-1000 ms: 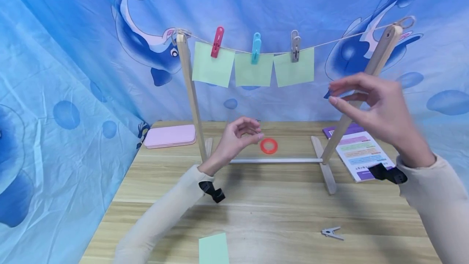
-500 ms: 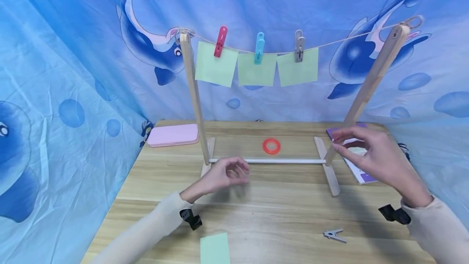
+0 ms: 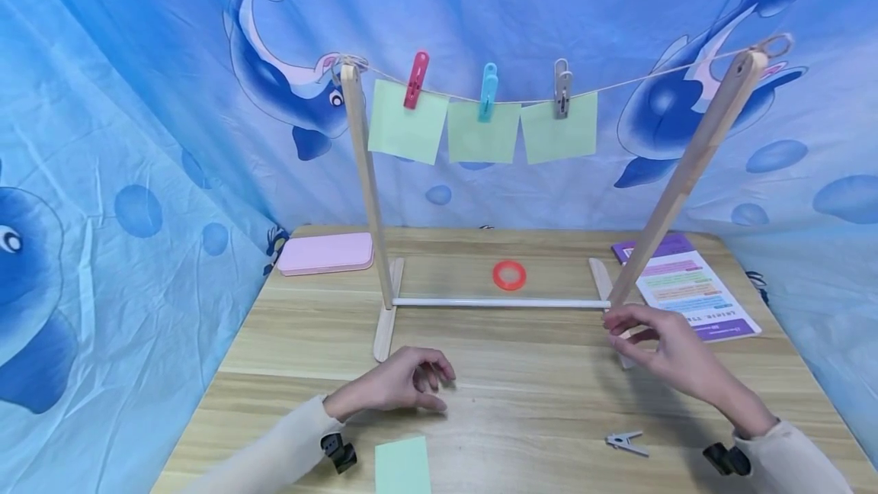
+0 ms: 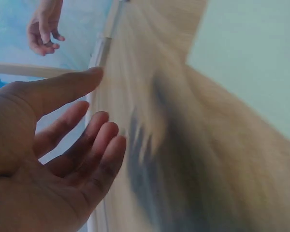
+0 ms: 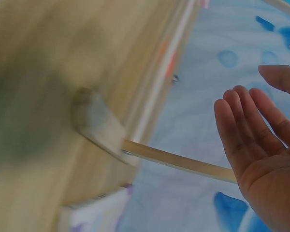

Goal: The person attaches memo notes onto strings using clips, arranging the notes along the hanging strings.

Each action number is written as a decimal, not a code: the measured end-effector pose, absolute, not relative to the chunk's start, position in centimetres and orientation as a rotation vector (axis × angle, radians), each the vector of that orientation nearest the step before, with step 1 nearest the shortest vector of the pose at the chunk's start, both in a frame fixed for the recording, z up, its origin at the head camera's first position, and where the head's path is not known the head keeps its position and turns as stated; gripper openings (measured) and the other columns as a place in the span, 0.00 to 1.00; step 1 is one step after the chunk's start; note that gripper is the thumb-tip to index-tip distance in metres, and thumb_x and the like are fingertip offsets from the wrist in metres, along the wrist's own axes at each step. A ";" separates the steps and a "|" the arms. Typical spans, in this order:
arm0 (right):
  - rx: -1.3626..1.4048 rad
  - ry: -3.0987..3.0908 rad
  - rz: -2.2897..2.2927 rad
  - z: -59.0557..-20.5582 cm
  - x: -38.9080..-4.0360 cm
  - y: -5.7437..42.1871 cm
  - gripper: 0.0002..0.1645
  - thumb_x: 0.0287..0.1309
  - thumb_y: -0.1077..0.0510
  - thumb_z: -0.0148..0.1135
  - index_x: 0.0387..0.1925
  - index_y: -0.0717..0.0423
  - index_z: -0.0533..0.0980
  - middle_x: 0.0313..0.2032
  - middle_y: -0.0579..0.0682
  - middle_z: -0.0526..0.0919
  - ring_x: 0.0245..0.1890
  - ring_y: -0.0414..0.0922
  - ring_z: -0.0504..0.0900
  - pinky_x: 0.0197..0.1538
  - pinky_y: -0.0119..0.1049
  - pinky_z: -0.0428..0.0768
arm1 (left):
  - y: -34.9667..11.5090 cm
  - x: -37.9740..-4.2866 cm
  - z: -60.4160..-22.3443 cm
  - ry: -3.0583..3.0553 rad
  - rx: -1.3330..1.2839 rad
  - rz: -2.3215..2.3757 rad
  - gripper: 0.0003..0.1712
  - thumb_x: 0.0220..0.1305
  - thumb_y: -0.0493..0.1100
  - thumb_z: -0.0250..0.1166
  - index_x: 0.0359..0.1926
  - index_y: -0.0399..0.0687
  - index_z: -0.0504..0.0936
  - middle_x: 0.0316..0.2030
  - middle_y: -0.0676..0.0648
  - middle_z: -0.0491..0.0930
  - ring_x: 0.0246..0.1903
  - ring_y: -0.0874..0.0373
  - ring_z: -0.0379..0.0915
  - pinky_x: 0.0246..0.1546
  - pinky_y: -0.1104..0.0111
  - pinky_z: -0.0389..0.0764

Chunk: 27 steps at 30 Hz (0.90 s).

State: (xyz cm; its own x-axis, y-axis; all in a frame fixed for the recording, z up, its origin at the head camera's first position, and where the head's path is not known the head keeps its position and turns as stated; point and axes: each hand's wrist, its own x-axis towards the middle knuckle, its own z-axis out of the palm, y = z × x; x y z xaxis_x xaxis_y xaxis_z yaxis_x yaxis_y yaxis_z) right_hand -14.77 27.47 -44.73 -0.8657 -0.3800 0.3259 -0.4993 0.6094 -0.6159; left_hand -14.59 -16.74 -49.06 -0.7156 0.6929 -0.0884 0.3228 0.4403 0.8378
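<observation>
My left hand [image 3: 405,381] hovers over the table just beyond a green paper sheet [image 3: 402,466], fingers loosely bent and holding nothing. The same sheet [image 4: 251,58] shows at the right of the left wrist view. My right hand [image 3: 661,345] is above the table in front of the rack's right foot, its fingers relaxed around nothing. Nearer to me lies a grey clothespin [image 3: 627,443]. Three green notes hang from a string, held by a red clothespin [image 3: 416,80], a blue clothespin [image 3: 488,92] and a grey clothespin [image 3: 562,88].
The string runs between two wooden posts, the left post [image 3: 370,197] and the right post [image 3: 686,174], joined by a white rod [image 3: 501,303]. Behind it lies a red ring [image 3: 510,275]. A pink case [image 3: 325,253] is at back left, a purple-and-white booklet [image 3: 693,292] at back right.
Both hands have come down and back from near the hanging notes; the left has also moved left, toward the loose sheet. The notes and clothespins stay in place, the view having shifted slightly.
</observation>
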 end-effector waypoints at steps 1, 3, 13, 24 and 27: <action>0.740 -2.677 1.097 -45.2 -14.6 27.4 0.18 0.55 0.68 0.76 0.47 0.50 0.84 0.42 0.49 0.90 0.38 0.31 0.86 0.39 0.29 0.88 | -16.9 -14.4 -49.2 2.283 0.869 1.168 0.22 0.54 0.39 0.81 0.49 0.41 0.85 0.42 0.40 0.87 0.38 0.45 0.83 0.36 0.66 0.87; 0.746 -2.690 1.097 -46.1 -14.3 27.4 0.19 0.54 0.69 0.76 0.46 0.50 0.84 0.41 0.49 0.90 0.38 0.29 0.85 0.38 0.30 0.88 | -17.3 -14.0 -49.4 2.291 0.881 1.142 0.23 0.53 0.39 0.82 0.49 0.42 0.85 0.40 0.40 0.87 0.37 0.47 0.83 0.35 0.66 0.87; 0.743 -2.876 1.216 -48.8 -12.7 29.1 0.13 0.63 0.59 0.73 0.48 0.54 0.83 0.38 0.41 0.89 0.37 0.28 0.84 0.37 0.30 0.87 | -18.5 -12.6 -49.6 2.342 0.974 0.964 0.27 0.46 0.40 0.86 0.48 0.44 0.85 0.38 0.45 0.84 0.33 0.61 0.76 0.33 0.74 0.84; 0.703 -2.963 1.283 -50.6 -11.6 29.9 0.14 0.63 0.56 0.73 0.49 0.54 0.83 0.38 0.41 0.89 0.36 0.29 0.84 0.39 0.29 0.87 | -19.7 -11.3 -49.1 2.407 0.897 0.788 0.31 0.40 0.41 0.88 0.49 0.49 0.86 0.37 0.52 0.77 0.34 0.68 0.69 0.37 0.79 0.76; 0.686 -2.984 1.305 -51.0 -11.2 30.0 0.15 0.63 0.54 0.73 0.49 0.53 0.83 0.38 0.41 0.89 0.36 0.29 0.84 0.39 0.29 0.87 | -19.7 -10.8 -49.2 2.427 0.913 0.759 0.33 0.39 0.42 0.88 0.49 0.49 0.85 0.36 0.52 0.76 0.34 0.67 0.69 0.38 0.80 0.74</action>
